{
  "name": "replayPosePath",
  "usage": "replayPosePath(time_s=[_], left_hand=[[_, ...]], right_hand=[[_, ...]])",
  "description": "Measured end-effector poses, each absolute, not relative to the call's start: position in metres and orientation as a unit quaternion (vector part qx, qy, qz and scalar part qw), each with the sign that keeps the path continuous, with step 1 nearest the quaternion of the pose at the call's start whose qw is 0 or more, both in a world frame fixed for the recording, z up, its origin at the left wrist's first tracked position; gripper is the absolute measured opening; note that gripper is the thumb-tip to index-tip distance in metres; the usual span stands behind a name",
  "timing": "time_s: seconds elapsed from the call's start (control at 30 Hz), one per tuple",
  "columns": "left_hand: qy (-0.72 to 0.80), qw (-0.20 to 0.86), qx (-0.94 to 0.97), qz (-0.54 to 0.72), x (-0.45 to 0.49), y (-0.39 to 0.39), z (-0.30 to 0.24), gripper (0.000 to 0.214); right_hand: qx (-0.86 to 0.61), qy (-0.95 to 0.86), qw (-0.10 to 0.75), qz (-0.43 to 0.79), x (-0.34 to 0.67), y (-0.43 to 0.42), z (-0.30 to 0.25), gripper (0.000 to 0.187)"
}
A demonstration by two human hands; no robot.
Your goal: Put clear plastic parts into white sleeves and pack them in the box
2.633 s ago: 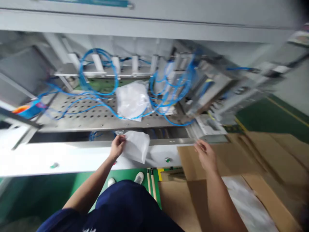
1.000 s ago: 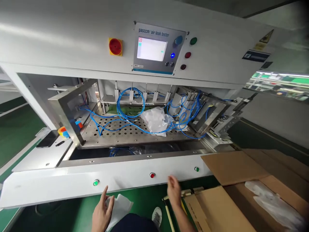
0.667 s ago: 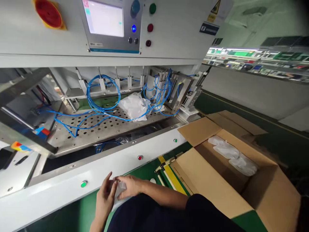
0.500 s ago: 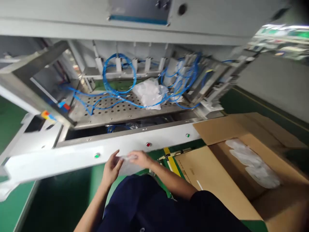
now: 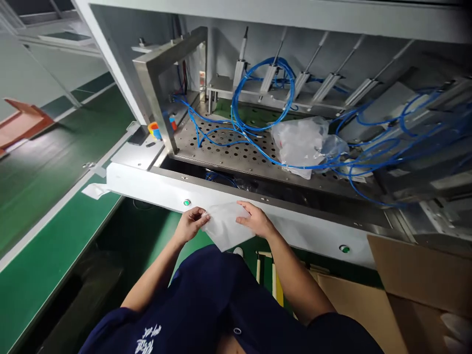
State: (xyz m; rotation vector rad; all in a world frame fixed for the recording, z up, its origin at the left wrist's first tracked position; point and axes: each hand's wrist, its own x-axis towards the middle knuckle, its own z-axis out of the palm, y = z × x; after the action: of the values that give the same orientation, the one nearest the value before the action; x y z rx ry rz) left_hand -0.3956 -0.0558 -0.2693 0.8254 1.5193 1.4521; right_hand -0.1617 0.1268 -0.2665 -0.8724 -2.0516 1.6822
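Both hands held a clear plastic bag [image 5: 225, 226], left hand [image 5: 190, 225] pinching, right hand [image 5: 256, 220] half open on it; cardboard box [image 5: 416, 275] at four o'clock.

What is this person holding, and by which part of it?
A thin translucent white plastic bag: the left hand pinches its left corner, and the right hand holds its right edge.

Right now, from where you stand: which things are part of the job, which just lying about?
Part of the job:
left hand
right hand
translucent plastic bag, held between them

Just around:
bagged item on the perforated steel tray
blue tubing
cardboard box
orange-and-blue object
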Motion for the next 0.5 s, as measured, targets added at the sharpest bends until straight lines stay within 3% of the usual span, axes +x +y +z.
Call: replayPosePath(time_s=[0.1, 0.17, 0.3, 0.5], left_hand=[[0.635, 0.359, 0.31, 0.61, -0.401, -0.062, -0.262, 0.056], [0.634, 0.345, 0.322, 0.612, -0.404, -0.068, -0.258, 0.054], [0.59, 0.401, 0.396, 0.578, -0.406, -0.077, -0.252, 0.055], [0.462, 0.48, 0.442, 0.6, -0.406, -0.075, -0.262, 0.064]], right_hand=[[-0.313, -0.679, 0.158, 0.645, -0.168, 0.127, -0.273, 0.056], [-0.345, -0.637, 0.202, 0.659, -0.171, 0.129, -0.276, 0.053], [-0.362, -0.601, 0.292, 0.65, -0.178, 0.137, -0.273, 0.06], [-0.339, -0.62, 0.238, 0.667, -0.189, 0.134, -0.255, 0.064]])
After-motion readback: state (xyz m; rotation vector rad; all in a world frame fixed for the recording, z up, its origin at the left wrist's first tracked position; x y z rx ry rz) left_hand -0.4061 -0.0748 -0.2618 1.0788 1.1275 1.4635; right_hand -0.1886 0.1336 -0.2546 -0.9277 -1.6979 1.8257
